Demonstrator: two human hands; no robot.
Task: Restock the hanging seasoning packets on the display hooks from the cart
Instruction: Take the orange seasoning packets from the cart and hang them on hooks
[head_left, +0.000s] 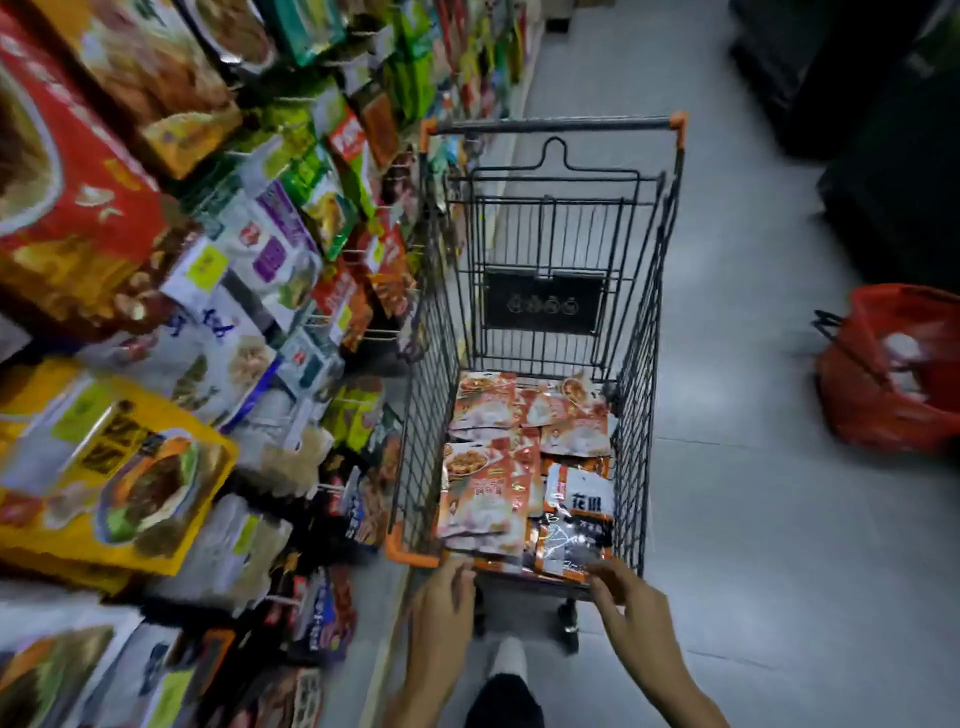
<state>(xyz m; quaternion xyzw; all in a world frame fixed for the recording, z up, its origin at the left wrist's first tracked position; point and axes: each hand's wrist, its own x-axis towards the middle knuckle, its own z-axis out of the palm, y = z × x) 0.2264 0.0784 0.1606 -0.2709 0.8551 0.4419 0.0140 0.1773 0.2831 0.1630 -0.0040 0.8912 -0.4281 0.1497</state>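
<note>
Many glossy orange seasoning packets (488, 488) fill the cart (636, 395); left hand (442, 603), right hand (631, 605) loose.

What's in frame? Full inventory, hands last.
cart: one, dark wire with orange corners, in the aisle beside the display
red packets: many, red-orange and white, lying on the cart's bottom
black packets: a few, black and white, cart's near right corner
hanging packets: many, mixed colours, display hooks at left
basket: one, red, black handles, floor at right
shelving: dark, upper right, blurred
floor: grey
shoe: one, white, bottom centre
left hand: at the cart's near rim, fingers straight
right hand: by the black packets, fingers loosely curled
</note>
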